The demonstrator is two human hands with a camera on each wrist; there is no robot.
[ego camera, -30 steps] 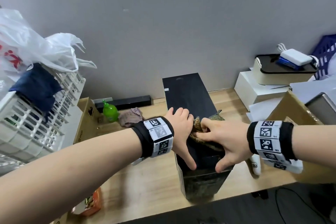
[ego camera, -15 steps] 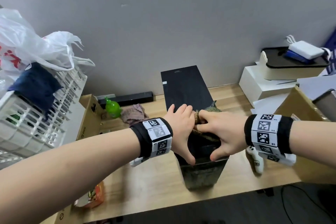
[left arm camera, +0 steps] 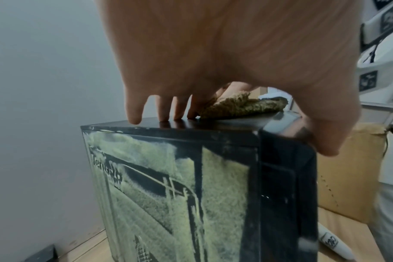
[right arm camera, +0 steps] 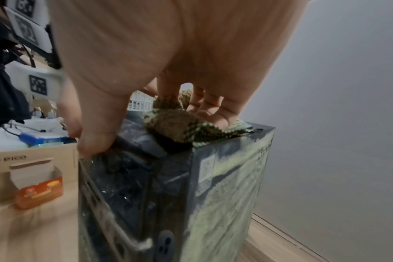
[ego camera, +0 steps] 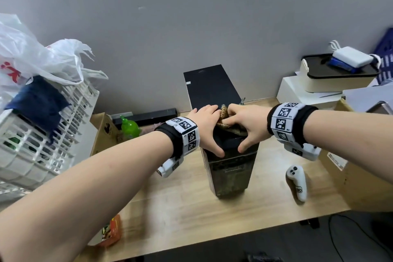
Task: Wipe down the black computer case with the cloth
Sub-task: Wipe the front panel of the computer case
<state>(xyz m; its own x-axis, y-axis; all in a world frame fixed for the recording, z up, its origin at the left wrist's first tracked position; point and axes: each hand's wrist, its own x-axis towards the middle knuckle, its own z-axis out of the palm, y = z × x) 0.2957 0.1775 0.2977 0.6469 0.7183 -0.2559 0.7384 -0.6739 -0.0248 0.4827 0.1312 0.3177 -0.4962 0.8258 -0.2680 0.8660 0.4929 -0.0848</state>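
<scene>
The black computer case (ego camera: 212,87) stands upright on the wooden desk (ego camera: 191,208); its side panels are coated in pale dust (left arm camera: 168,186) (right arm camera: 224,177). A brown-olive cloth (ego camera: 225,112) lies bunched on the near end of its top. My right hand (ego camera: 244,127) curls its fingers into the cloth (right arm camera: 180,127), with its thumb on the case's front edge. My left hand (ego camera: 212,130) rests beside it. Its straight fingers (left arm camera: 164,109) touch the top, the one nearest the cloth (left arm camera: 240,106) against its edge, and the thumb hangs over the front corner.
A white controller (ego camera: 297,183) lies right of the case, beside a cardboard box (ego camera: 361,176). A white basket (ego camera: 42,134) with bags, a green bottle (ego camera: 129,127) and a small cardboard box (ego camera: 102,132) stand on the left. An orange carton (ego camera: 110,232) sits near the front edge.
My two hands have drawn closer together on the case top, thumbs nearly meeting, and the cloth has bunched up higher between them.
</scene>
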